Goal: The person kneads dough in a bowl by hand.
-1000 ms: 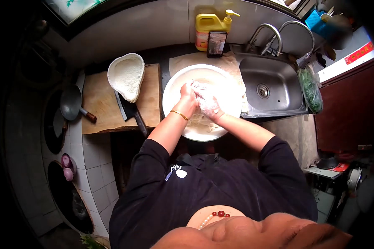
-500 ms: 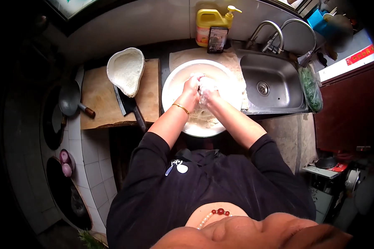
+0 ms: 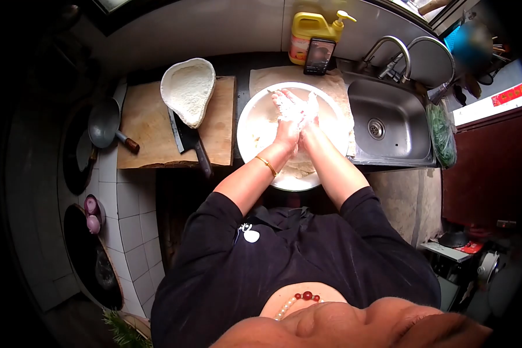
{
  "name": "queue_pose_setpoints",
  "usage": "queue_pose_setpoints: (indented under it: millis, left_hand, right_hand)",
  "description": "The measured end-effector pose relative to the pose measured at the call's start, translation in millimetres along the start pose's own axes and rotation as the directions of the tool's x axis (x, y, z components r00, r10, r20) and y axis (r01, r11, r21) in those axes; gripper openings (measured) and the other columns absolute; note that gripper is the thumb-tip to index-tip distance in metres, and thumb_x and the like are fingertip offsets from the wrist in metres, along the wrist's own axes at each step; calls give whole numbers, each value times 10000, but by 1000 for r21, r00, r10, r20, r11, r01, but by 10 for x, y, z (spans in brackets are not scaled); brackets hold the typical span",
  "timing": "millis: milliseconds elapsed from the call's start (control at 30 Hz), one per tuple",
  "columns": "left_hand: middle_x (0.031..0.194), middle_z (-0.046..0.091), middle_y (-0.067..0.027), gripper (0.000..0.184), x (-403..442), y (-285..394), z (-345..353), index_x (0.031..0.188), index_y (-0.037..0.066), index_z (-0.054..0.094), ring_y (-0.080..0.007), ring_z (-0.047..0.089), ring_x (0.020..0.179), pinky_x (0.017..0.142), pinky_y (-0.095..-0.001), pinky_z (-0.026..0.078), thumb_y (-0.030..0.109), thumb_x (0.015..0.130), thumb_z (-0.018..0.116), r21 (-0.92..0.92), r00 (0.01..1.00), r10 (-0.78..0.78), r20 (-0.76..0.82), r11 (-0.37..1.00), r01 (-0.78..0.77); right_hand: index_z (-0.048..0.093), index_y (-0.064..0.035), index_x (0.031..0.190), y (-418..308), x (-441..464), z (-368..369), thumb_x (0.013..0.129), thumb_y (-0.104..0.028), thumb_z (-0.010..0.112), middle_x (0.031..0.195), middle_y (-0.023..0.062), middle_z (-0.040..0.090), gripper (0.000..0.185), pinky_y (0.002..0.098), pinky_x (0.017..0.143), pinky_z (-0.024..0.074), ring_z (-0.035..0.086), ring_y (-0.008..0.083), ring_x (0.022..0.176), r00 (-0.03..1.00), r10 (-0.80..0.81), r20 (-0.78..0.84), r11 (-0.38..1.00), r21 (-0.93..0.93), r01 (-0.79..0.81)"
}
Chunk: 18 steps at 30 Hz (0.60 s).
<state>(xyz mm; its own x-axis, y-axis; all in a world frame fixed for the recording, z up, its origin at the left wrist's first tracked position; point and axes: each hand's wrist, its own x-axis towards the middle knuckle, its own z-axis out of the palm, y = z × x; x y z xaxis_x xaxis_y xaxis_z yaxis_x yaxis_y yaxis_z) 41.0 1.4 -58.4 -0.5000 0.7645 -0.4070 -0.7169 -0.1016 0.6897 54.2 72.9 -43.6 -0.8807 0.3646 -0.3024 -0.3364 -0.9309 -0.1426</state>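
Note:
Both my hands are over a large white bowl (image 3: 249, 159), coated with white flour and pressed together near the wrists. My left hand (image 3: 287, 110) is open, its fingers stretched out toward the far rim. Against it lies my right hand (image 3: 311, 109), its fingers pointing away from me and also looking stretched out, though bright glare blurs them. No object shows between the palms. Pale dough (image 3: 300, 169) lies at the near side of the bowl, partly hidden beneath my wrists.
Left of the bowl, a wooden board (image 3: 145, 124) carries a flour-filled scoop-shaped container (image 3: 188, 90) and a cleaver (image 3: 192, 142), its handle overhanging the front edge. A sink (image 3: 388, 122) adjoins on the right. Behind stand a phone (image 3: 319, 56) and a yellow pump jug (image 3: 304, 32).
My hands were clasped together with fingers curled; now the fingers are extended and spread toward the far rim. The whole view has shifted slightly.

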Motion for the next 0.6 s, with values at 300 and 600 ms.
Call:
queue_pose_setpoints:
  millis: [300, 600]
  left_hand:
    - [852, 636, -88, 219, 310, -3, -47, 969, 55, 593, -195, 609, 775, 710, -326, 505, 231, 926, 471, 179, 998, -35, -50, 983, 43]
    - [750, 588, -117, 400, 272, 293, 247, 820, 91, 517, -298, 559, 651, 614, -432, 483, 399, 936, 292, -192, 933, -296, -206, 947, 258]
  right_hand:
    - [411, -34, 1360, 84, 293, -638, 938, -557, 424, 1287, 150, 490, 673, 381, 996, 372, 463, 254, 1144, 988, -150, -32, 836, -537, 109]
    - [485, -49, 1279, 109, -168, -125, 937, -505, 454, 1175, 102, 554, 571, 348, 930, 408, 500, 211, 1063, 978, -154, -142, 799, -600, 39]
